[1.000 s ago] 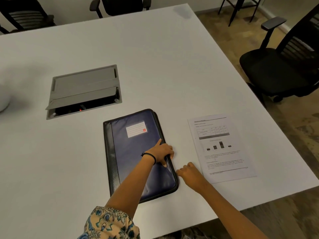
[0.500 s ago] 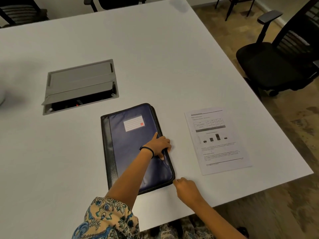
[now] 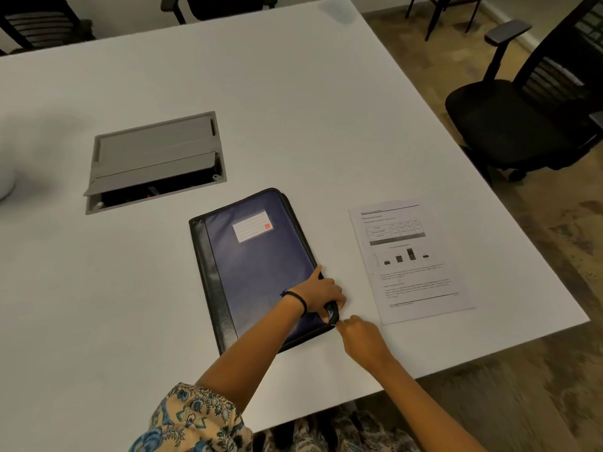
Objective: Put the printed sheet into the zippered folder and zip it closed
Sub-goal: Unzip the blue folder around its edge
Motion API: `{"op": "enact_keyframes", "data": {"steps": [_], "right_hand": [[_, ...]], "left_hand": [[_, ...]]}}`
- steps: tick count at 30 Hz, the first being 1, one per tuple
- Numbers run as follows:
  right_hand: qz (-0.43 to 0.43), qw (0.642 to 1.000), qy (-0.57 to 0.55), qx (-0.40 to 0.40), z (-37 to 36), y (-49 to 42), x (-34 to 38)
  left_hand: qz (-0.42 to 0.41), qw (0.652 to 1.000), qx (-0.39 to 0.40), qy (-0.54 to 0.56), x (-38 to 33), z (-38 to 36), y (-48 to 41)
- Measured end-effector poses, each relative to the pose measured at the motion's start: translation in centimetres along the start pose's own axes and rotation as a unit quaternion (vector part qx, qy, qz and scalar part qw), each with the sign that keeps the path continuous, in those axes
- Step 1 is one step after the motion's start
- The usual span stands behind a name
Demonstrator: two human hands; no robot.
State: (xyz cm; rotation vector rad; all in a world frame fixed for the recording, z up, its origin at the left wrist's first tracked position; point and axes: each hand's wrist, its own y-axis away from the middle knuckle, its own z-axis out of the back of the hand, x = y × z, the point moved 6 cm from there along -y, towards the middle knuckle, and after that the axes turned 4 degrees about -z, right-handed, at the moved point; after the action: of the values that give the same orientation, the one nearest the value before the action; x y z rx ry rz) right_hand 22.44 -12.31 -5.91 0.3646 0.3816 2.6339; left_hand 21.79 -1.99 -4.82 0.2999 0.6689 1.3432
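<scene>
A dark blue zippered folder with a black spine and a white label lies closed on the white table, near the front edge. My left hand grips its right edge near the lower corner, fingers curled over the rim. My right hand sits at that lower right corner with its fingertips pinched together at the zipper; the pull itself is too small to make out. The printed sheet, with a table and a bar chart, lies flat on the table to the right of the folder, untouched.
A grey cable box with its lid raised is set into the table behind the folder. A black office chair stands at the right side; more chairs stand behind the far edge. The table's front edge runs just below the folder.
My left hand slid down the folder's right edge toward the lower corner. My right hand moved from the table beside the folder to the folder's lower right corner.
</scene>
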Motion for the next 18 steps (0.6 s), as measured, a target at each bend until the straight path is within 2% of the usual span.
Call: {"op": "enact_keyframes", "data": {"steps": [4, 8, 11, 18], "right_hand": [[0.009, 0.998, -0.056, 0.016, -1.6, 0.5, 1.3], [0.017, 0.993, -0.075, 0.086, -3.2, 0.9, 4.8], [0.066, 0.992, -0.071, 0.076, -2.9, 0.9, 7.9], [0.169, 0.977, -0.025, 0.127, -4.8, 1.4, 14.9]], "left_hand": [[0.002, 1.0, -0.011, 0.021, 0.0, 0.4, 0.1], [-0.005, 0.998, -0.035, 0.056, -0.1, 1.3, 0.6], [-0.012, 0.996, -0.048, 0.075, -0.3, 2.2, 1.4], [-0.014, 0.992, -0.079, 0.096, -0.9, 3.9, 3.7]]}}
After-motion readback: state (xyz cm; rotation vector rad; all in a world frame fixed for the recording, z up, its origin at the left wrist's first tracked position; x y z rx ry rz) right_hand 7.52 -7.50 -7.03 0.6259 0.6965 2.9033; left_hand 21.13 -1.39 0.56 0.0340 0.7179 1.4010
